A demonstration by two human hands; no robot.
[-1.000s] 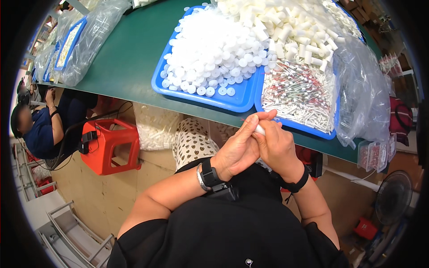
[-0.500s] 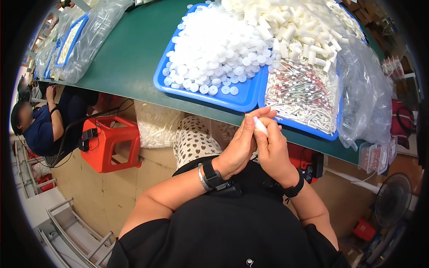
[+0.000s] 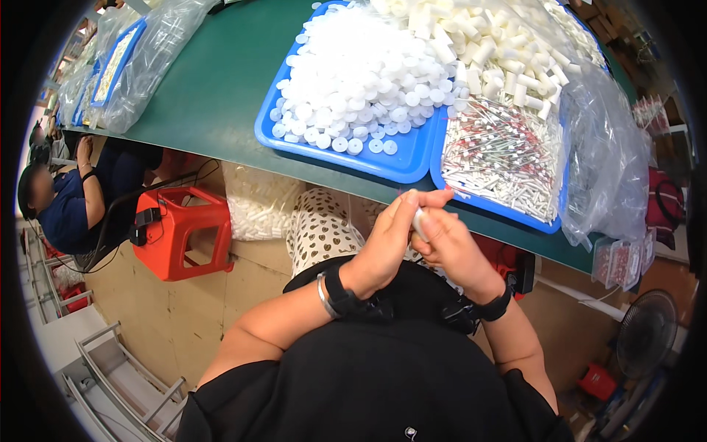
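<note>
In front of my lap, below the table's edge, my two hands meet. A small white tube-like piece (image 3: 419, 223) shows between them, mostly covered by fingers. My right hand (image 3: 458, 250) closes on it with thumb and curled fingers. My left hand (image 3: 387, 239) is closed against the same piece from the other side, its forefinger reaching across to the right. Beside that fingertip lies a thin white and red bit (image 3: 458, 193), too small to name. Closest to the hands are a blue tray of translucent white discs (image 3: 353, 121) and another blue tray holding thin red-and-white pins (image 3: 508, 140).
Cream cylinders (image 3: 508, 59) are heaped behind the pins. Clear plastic bags (image 3: 607, 162) flank the right tray on the green table (image 3: 199, 96). A red stool (image 3: 180, 236), a bag of white parts (image 3: 259, 202) and a seated person (image 3: 70, 206) are at left; a fan (image 3: 648, 331) stands right.
My hands have shifted slightly down and the right hand has turned around the white piece, covering more of it. My left forefinger now points further right. The view has moved a little.
</note>
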